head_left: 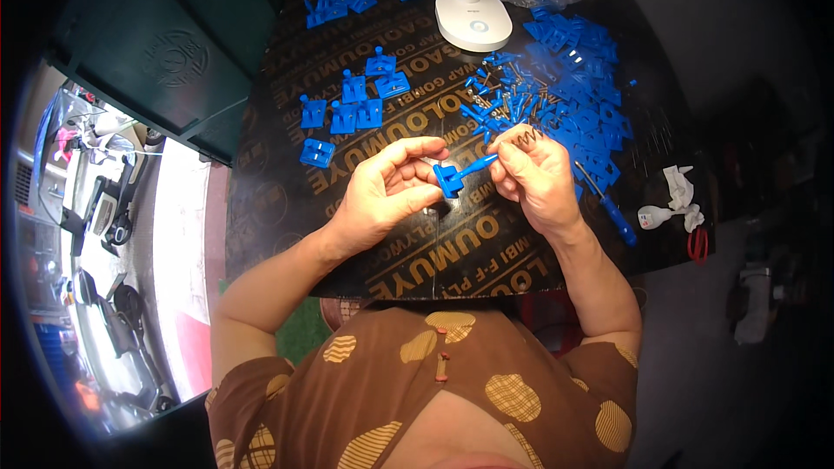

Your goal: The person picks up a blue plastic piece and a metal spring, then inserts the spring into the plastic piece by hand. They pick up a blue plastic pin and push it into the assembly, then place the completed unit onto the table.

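My left hand (387, 189) grips a small blue plastic part with a flat base (449, 181) between thumb and fingers, above the table in front of me. From that part a blue tapered peg (477, 165) points toward my right hand (540, 181). The right thumb and fingers are pinched together around the peg's tip. A dark coil spring (526, 137) sticks up by the right fingertips, seemingly held there too. Whether peg and base are joined, I cannot tell.
Blue assembled pieces (352, 108) stand in groups on the left and far left of the dark table (408, 252). A white lamp base (473, 22) is at the back. Rightward lie a heap of blue parts (578, 78), a blue-handled screwdriver (615, 215), and a white bottle (653, 215).
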Tool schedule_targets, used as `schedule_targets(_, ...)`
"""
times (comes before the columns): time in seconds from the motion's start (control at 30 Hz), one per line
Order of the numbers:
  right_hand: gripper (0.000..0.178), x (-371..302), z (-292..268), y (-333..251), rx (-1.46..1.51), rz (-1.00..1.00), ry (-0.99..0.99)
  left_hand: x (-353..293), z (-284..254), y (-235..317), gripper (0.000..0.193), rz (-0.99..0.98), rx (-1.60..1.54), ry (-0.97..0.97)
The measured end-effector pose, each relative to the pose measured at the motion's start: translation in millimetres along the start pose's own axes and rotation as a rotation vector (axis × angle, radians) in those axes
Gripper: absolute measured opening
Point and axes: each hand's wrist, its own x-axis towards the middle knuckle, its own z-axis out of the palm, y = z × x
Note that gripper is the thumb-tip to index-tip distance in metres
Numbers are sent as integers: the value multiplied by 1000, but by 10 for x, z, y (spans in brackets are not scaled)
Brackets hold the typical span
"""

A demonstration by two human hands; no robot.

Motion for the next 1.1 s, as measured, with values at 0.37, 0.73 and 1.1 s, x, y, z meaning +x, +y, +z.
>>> schedule_targets(0.37,11,-9,-22,-4,0,-54,-99,8,-43,-5,52,-71,-32,-24)
schedule_targets(0.73,13,-19,30,6,1,-13,-19,-48,8,-80,53,314,456,41)
schedule_targets(1.1,12,-13,-16,13,33,-45,-56,-46,-45,-56,50,-96,-67,-40)
